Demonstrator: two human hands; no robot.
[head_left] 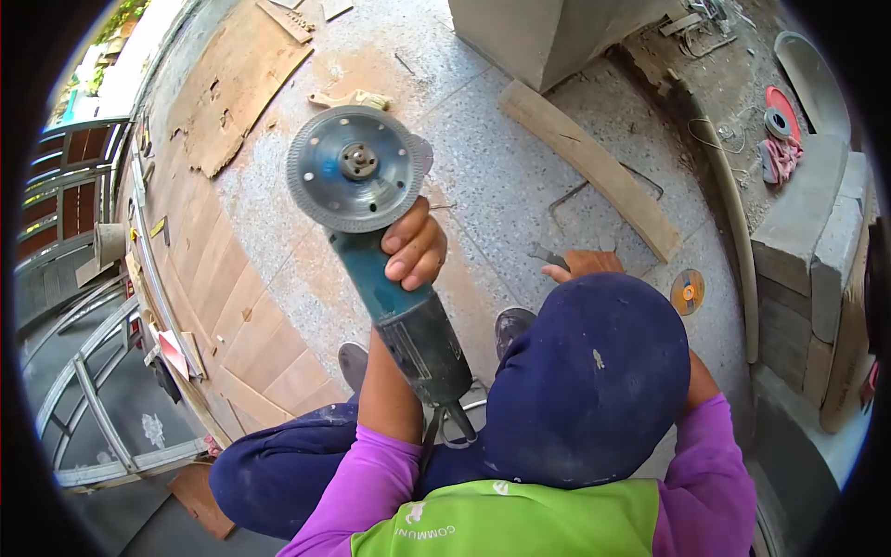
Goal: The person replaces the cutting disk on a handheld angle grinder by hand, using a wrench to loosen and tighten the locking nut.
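Navy knee [589,371] partly hides the right hand [592,264] near wooden plank [594,167].

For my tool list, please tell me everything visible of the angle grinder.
The angle grinder has a teal, plastic-looking front and a darker rear with a label. Its round, metal-looking disc, pierced with holes, faces the camera. The left hand holds it raised by the front, disc end forward; a cord leaves its rear.

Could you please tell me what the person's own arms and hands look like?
The left sleeve and right sleeve are bright purple, ending around the elbows, with bare skin showing below. The left hand is ungloved, as is the visible part of the right hand.
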